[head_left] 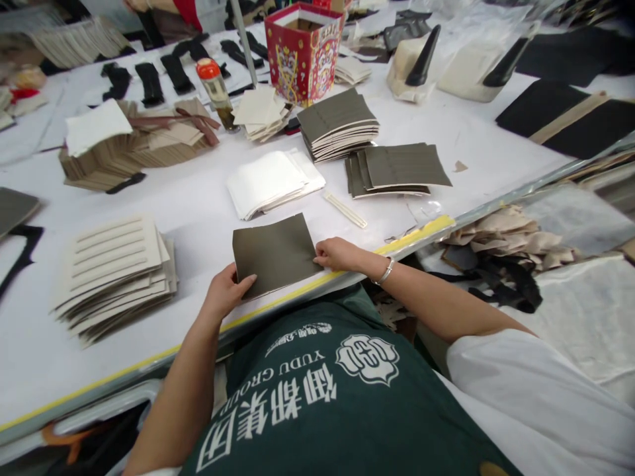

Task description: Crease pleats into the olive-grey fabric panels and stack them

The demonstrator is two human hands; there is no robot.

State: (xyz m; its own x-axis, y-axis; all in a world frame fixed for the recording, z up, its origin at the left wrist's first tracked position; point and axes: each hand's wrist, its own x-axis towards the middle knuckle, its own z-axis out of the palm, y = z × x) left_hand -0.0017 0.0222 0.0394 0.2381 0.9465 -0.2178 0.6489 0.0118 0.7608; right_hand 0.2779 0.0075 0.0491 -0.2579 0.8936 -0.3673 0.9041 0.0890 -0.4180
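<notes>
A plain dark olive-grey leather-like panel [275, 254] lies near the table's front edge. At its left edge my left hand [229, 287] grips it, thumb on top and fingers partly hidden behind. My right hand [337, 254] pinches the panel's right edge, with a bracelet on the wrist. Just beyond the panel is a stack of white sheets [272, 182]. Farther right sit two stacks of dark panels, one [337, 119] behind the other [401, 165]. To the left stands a tall stack of cream panels with raised strips [114, 258].
A thin pale strip tool [346, 210] lies right of the white sheets. Behind are a red patterned box [302, 53], a bottle with an orange lid [217, 92], and folded brown pieces [143, 135]. Yellow tape [317, 281] runs along the table edge. Two black-handled cream containers [414, 66] stand far right.
</notes>
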